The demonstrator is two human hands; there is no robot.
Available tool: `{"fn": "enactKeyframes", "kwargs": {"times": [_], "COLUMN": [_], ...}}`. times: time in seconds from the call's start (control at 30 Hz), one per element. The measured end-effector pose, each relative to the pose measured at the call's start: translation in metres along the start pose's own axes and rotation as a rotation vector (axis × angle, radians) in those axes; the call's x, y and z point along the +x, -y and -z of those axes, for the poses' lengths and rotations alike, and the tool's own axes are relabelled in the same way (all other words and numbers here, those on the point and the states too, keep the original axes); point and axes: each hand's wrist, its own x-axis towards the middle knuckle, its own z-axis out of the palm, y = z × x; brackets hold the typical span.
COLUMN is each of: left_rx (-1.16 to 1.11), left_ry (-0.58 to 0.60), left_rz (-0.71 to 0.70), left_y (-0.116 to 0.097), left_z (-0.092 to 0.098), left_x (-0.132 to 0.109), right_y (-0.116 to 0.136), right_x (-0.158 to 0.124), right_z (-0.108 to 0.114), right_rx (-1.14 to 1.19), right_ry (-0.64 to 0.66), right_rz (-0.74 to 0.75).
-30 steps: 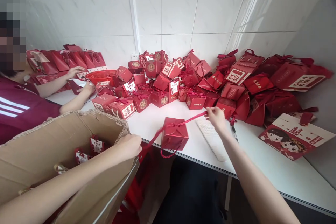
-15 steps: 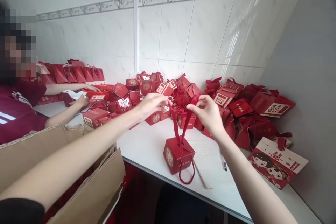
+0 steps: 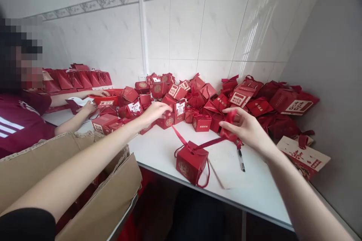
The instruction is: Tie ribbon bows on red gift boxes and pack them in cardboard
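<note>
A small red gift box [image 3: 192, 163] with a gold round emblem and cord handles stands on the white table near its front edge. From its top a red ribbon [image 3: 206, 144] runs out to both sides in two tails. My left hand [image 3: 158, 113], up and to the left of the box, is closed in a pinch at the end of one tail. The other tail leads to my right hand [image 3: 244, 128], whose fingers are closed on it with red ribbon bunched between them. The fingertips of my left hand are slightly blurred.
Many finished-looking red boxes [image 3: 201, 122] are heaped along the wall. A pen [image 3: 241, 160] and a thin stick [image 3: 216, 173] lie right of the box. An open cardboard carton [image 3: 104, 199] stands front left. At left, a co-worker's hand [image 3: 89, 108] is beside a red basin [image 3: 104, 99].
My hands have moved apart and the ribbon tails, upright before, now slant out sideways. My right hand has gone right and down. The box has turned slightly.
</note>
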Motion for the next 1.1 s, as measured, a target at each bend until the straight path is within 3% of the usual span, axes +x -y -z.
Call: {"fn": "enactKeyframes", "kwargs": {"times": [0.07,0.13,0.2,0.3,0.43,0.63,0.73,0.97,1.1], "left_rx": [0.415,0.634,0.634,0.499,0.375,0.374,0.377,-0.037,-0.166], "left_ry": [-0.032,0.03,0.22,0.486,0.57,0.524,0.594,0.721,0.799], "left_rz": [-0.088,-0.223,-0.286,-0.237,-0.155,-0.017,0.114,0.163,0.315], "left_y": [0.023,0.04,0.049,0.055,0.062,0.07,0.071,0.081,0.088], "left_z": [0.006,-0.001,-0.018,-0.049,-0.068,-0.056,-0.048,-0.043,-0.042], "left_x": [-0.005,-0.014,-0.024,-0.037,-0.044,-0.056,-0.061,-0.063,-0.063], "right_y": [-0.006,-0.013,-0.022,-0.036,-0.056,-0.068,-0.073,-0.092,-0.099], "right_x": [-0.014,-0.023,-0.026,-0.025,-0.026,-0.026,-0.023,-0.026,-0.035], "right_z": [0.018,0.02,0.006,-0.03,-0.063,-0.07,-0.074,-0.08,-0.077], "right_rx": [-0.02,-0.044,-0.16,-0.432,-0.544,-0.198,-0.012,0.474,0.623], "right_ry": [0.289,0.495,0.526,0.503,0.457,0.572,0.642,0.693,0.635], "right_rz": [-0.171,-0.303,-0.375,-0.378,-0.277,-0.433,-0.467,-0.541,-0.598]}}
